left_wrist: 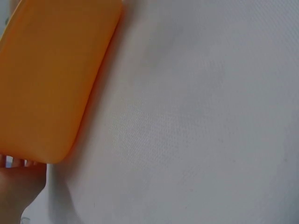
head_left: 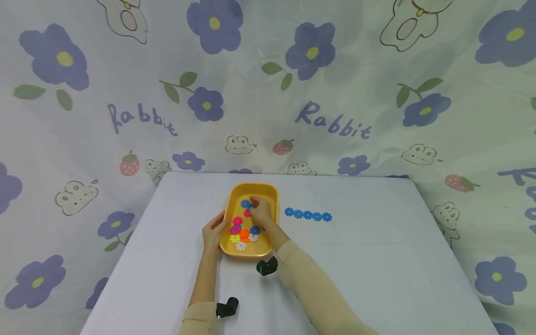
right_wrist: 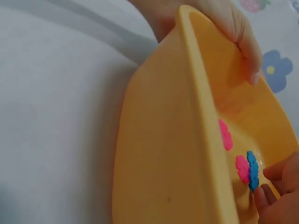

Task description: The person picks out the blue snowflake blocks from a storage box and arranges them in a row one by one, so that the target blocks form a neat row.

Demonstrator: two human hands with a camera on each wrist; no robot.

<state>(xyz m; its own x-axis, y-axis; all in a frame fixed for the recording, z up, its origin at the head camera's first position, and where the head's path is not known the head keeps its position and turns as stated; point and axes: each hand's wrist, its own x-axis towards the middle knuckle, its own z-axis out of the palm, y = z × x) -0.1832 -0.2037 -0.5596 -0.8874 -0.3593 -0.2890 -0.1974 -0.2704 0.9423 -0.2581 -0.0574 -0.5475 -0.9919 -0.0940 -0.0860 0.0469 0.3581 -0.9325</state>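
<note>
The left hand (head_left: pixel 212 233) grips the left side of a yellow tray (head_left: pixel 250 255), its thumb over the rim in the right wrist view. Inside the tray lie snowflake-shaped discs: pink (head_left: pixel 237 221), orange (head_left: pixel 244 236), yellow (head_left: pixel 235 238), white (head_left: pixel 240 246) and blue (head_left: pixel 255 230). The right hand (head_left: pixel 261 212) reaches into the tray's far half. In the right wrist view its fingers are bent loosely beside an upright-looking blue disc (right_wrist: pixel 252 171), close to a pink disc (right_wrist: pixel 242 169); contact is unclear. The left wrist view shows the tray's outer side (left_wrist: pixel 51 79).
A row of several blue discs (head_left: pixel 308 215) lies on the white table (head_left: pixel 368 260) to the right of the tray. Behind the table hangs a flower-patterned cloth (head_left: pixel 251 107). Small black devices (head_left: pixel 267 266) sit at both wrists.
</note>
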